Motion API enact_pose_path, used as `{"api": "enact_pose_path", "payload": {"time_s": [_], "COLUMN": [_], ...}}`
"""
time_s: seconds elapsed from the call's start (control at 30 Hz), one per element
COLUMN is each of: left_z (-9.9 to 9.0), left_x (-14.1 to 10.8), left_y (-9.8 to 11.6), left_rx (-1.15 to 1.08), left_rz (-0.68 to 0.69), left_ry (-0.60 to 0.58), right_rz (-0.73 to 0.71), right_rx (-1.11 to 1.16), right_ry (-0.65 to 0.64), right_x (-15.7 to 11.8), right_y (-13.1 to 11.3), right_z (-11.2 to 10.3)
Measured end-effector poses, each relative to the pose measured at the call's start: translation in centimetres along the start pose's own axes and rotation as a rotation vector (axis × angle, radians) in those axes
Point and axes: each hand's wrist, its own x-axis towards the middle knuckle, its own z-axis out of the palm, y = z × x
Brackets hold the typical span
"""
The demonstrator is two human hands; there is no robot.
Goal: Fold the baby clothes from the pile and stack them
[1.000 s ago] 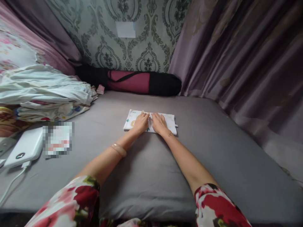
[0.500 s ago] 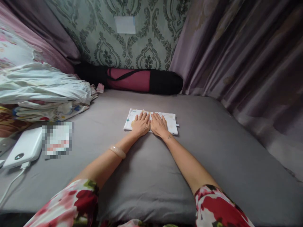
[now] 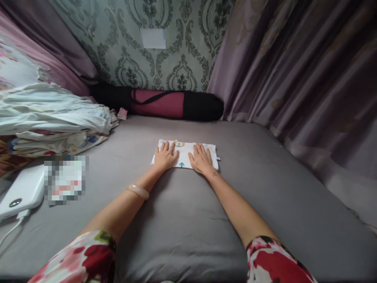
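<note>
A folded white cloth (image 3: 185,156) with a green arrow print and a small tag at its right edge lies flat on the grey sheet (image 3: 182,212). My left hand (image 3: 165,156) rests palm down on its left part, fingers spread. On the right part lies my right hand (image 3: 201,158), also flat with the fingers apart. Between the two hands a strip of the cloth shows. Neither hand grips anything.
A white power bank (image 3: 25,190) with a cable and a blurred packet (image 3: 67,180) lie at the left. Behind them is a pile of clothes (image 3: 53,114). A long black and maroon bag (image 3: 159,103) lies along the wall; curtains (image 3: 282,67) hang at the right.
My hands have slid apart over the cloth, the left one leftward and the right one slightly rightward. The view has shifted a little.
</note>
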Motion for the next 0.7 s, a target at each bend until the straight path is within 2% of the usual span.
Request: {"api": "enact_pose_path", "payload": {"time_s": [0.23,0.47,0.6,0.7], "left_z": [-0.6,-1.1,-0.7,-1.3], "left_x": [0.2,-0.2,-0.1,-0.3], "left_y": [-0.6,-1.3,-3.0,-4.6], "left_rx": [-0.003,-0.008,-0.015,-0.021], "left_rz": [0.008,0.014,0.012,0.018], "left_ry": [-0.063,-0.071,-0.071,-0.127], "right_rz": [0.076,0.117,0.147,0.149], "right_rx": [-0.04,-0.01,0.006,0.014], "right_ry": [-0.013,-0.078,-0.106,-0.125], "right_x": [-0.2,-1.2,-1.7,-1.7], "right_y": [3.4,5.5,6.6,7.4], "right_z": [0.0,-1.4,-1.9,-2.0]}}
